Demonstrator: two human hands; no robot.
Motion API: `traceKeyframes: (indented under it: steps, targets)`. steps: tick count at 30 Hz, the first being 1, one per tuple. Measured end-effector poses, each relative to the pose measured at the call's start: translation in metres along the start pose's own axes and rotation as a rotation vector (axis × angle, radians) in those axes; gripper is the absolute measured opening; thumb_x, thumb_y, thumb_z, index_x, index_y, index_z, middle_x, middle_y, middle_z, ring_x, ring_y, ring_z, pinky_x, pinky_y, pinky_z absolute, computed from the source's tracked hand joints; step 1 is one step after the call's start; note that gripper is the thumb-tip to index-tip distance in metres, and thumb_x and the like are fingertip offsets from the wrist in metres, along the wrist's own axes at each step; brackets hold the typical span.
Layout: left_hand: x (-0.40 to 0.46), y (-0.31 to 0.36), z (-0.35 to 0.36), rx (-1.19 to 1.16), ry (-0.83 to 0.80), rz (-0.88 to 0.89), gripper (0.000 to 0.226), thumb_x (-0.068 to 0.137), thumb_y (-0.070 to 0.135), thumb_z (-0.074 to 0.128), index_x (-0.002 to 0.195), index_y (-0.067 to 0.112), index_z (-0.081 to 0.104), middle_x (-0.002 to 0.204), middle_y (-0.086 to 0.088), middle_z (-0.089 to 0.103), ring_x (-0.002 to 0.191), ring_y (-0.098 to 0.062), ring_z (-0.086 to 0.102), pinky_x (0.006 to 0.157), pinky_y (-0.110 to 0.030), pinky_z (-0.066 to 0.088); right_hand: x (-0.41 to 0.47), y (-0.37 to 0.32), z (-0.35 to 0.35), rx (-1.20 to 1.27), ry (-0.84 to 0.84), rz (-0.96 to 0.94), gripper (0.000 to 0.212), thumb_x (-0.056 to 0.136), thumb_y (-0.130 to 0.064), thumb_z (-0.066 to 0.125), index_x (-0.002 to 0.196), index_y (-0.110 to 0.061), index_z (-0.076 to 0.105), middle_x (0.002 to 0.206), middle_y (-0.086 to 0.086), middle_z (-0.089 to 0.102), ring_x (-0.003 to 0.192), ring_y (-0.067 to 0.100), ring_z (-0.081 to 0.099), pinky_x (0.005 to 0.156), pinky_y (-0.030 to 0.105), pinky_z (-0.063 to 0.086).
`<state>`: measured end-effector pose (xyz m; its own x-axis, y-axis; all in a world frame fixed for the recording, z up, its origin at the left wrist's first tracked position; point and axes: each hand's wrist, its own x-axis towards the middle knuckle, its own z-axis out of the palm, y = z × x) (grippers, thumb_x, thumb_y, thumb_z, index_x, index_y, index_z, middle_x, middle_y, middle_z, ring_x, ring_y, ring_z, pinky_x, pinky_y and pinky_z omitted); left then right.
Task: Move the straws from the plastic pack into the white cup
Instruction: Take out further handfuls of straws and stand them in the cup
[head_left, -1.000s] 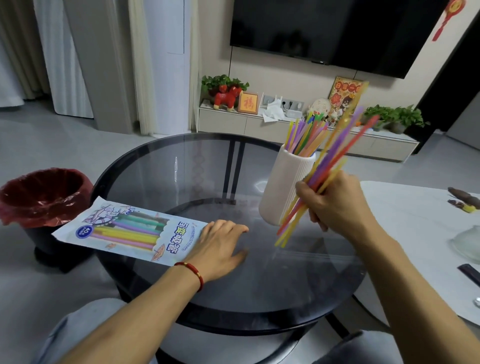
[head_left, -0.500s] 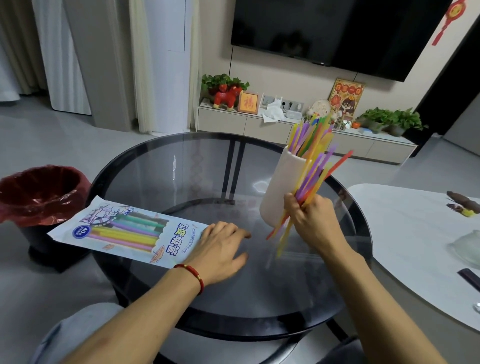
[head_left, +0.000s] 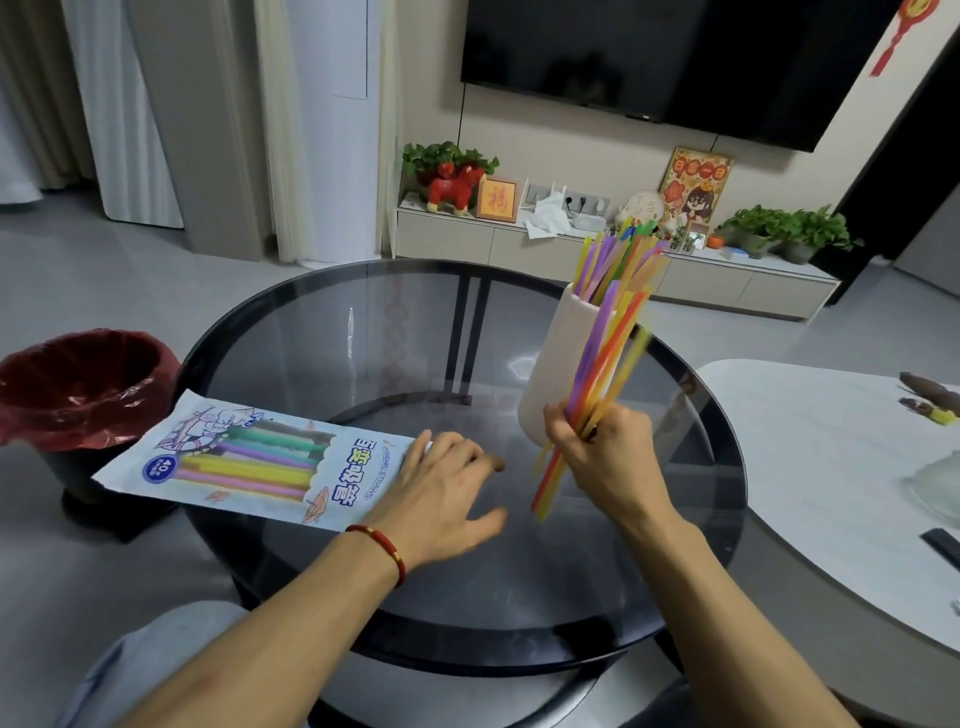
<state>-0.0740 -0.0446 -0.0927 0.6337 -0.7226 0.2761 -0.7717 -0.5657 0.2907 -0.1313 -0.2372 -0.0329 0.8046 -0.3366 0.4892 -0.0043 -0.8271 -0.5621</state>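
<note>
A tall white ribbed cup (head_left: 553, 364) stands on the round dark glass table (head_left: 363, 332), with several coloured straws (head_left: 621, 249) sticking out of its top. My right hand (head_left: 608, 460) is closed around a bundle of straws (head_left: 597, 374), held steeply upright in front of the cup's right side, their lower ends just above the glass. The plastic pack (head_left: 249, 462) lies flat at the table's left edge, printed with coloured straws. My left hand (head_left: 441, 491) rests flat on the glass, fingers spread, touching the pack's right end.
A bin with a red liner (head_left: 72, 384) stands on the floor left of the table. A white table (head_left: 841, 467) with small items adjoins on the right. A low cabinet (head_left: 597, 254) with plants and ornaments runs along the far wall under a television.
My right hand has lowered the straw bundle and turned it more upright, bringing it closer against the cup. My left hand has stayed on the glass by the pack.
</note>
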Motion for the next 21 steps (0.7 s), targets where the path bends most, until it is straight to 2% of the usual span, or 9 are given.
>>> traceKeyframes:
  steps: [3, 6, 8, 10, 12, 14, 16, 18, 21]
  targets:
    - [0.004, 0.009, -0.003, -0.056, 0.089, 0.099, 0.069, 0.081, 0.062, 0.056, 0.134, 0.017, 0.053, 0.117, 0.0, 0.056, 0.118, -0.018, 0.045, 0.112, -0.04, 0.033, -0.006, -0.002, 0.003, 0.021, -0.047, -0.014, 0.044, 0.097, -0.025, 0.071, 0.062, -0.001, 0.061, 0.051, 0.016, 0.062, 0.047, 0.033, 0.059, 0.053, 0.044, 0.047]
    - [0.007, 0.026, -0.009, -0.316, 0.026, 0.014, 0.067, 0.082, 0.059, 0.063, 0.136, 0.025, 0.045, 0.119, 0.003, 0.053, 0.114, -0.012, 0.049, 0.098, -0.026, 0.042, -0.01, -0.005, 0.001, 0.136, -0.17, 0.007, 0.033, 0.097, -0.015, 0.07, 0.066, -0.023, 0.067, 0.053, -0.013, 0.064, 0.047, 0.006, 0.063, 0.05, 0.024, 0.05]
    - [0.009, 0.036, -0.009, -0.466, -0.033, -0.072, 0.061, 0.083, 0.052, 0.07, 0.134, 0.032, 0.044, 0.114, 0.01, 0.049, 0.105, -0.004, 0.05, 0.088, -0.018, 0.041, -0.012, -0.009, -0.003, 0.149, -0.197, -0.008, 0.038, 0.096, -0.01, 0.068, 0.064, -0.031, 0.068, 0.055, -0.02, 0.067, 0.056, 0.0, 0.068, 0.055, 0.019, 0.052]
    - [0.013, 0.045, -0.009, -0.558, -0.019, -0.117, 0.051, 0.083, 0.047, 0.074, 0.124, 0.033, 0.049, 0.105, 0.014, 0.053, 0.093, 0.001, 0.052, 0.076, -0.013, 0.04, -0.012, -0.014, -0.005, 0.127, -0.127, -0.044, 0.034, 0.093, -0.009, 0.07, 0.061, -0.019, 0.067, 0.055, -0.009, 0.068, 0.059, 0.013, 0.068, 0.055, 0.026, 0.054]
    - [0.018, 0.05, -0.009, -0.617, 0.008, -0.132, 0.035, 0.085, 0.04, 0.074, 0.112, 0.029, 0.055, 0.093, 0.013, 0.061, 0.081, 0.003, 0.058, 0.067, -0.008, 0.042, -0.012, -0.016, -0.002, 0.145, -0.079, -0.041, 0.031, 0.093, -0.011, 0.071, 0.064, -0.007, 0.062, 0.053, 0.004, 0.063, 0.054, 0.021, 0.063, 0.053, 0.03, 0.052]
    - [0.02, 0.052, -0.008, -0.629, 0.003, -0.133, 0.02, 0.088, 0.034, 0.071, 0.103, 0.028, 0.059, 0.087, 0.01, 0.069, 0.076, 0.0, 0.064, 0.066, -0.01, 0.046, -0.012, -0.013, 0.0, 0.135, -0.085, -0.063, 0.037, 0.094, -0.015, 0.07, 0.062, -0.003, 0.055, 0.051, 0.01, 0.056, 0.048, 0.022, 0.054, 0.052, 0.037, 0.05]
    - [0.019, 0.052, -0.004, -0.63, -0.007, -0.137, 0.007, 0.091, 0.029, 0.069, 0.092, 0.029, 0.061, 0.081, 0.011, 0.072, 0.074, 0.005, 0.065, 0.067, -0.012, 0.047, -0.013, -0.008, -0.001, 0.144, -0.116, -0.118, 0.033, 0.092, -0.016, 0.07, 0.065, -0.003, 0.057, 0.056, 0.011, 0.059, 0.05, 0.022, 0.057, 0.055, 0.04, 0.051]
    - [0.019, 0.052, -0.001, -0.622, -0.023, -0.146, 0.017, 0.092, 0.029, 0.069, 0.079, 0.031, 0.058, 0.069, 0.015, 0.064, 0.065, 0.011, 0.06, 0.06, -0.007, 0.041, -0.014, -0.007, -0.002, 0.157, -0.131, -0.149, 0.024, 0.092, -0.017, 0.071, 0.071, -0.007, 0.063, 0.061, 0.007, 0.064, 0.058, 0.022, 0.062, 0.06, 0.035, 0.052]
    - [0.021, 0.049, 0.003, -0.499, -0.042, -0.179, 0.026, 0.084, 0.038, 0.073, 0.075, 0.019, 0.059, 0.066, 0.003, 0.061, 0.061, -0.007, 0.059, 0.056, -0.021, 0.042, -0.014, -0.006, -0.002, 0.125, -0.174, -0.172, 0.024, 0.097, -0.018, 0.069, 0.075, -0.009, 0.063, 0.063, 0.006, 0.065, 0.06, 0.021, 0.061, 0.062, 0.036, 0.052]
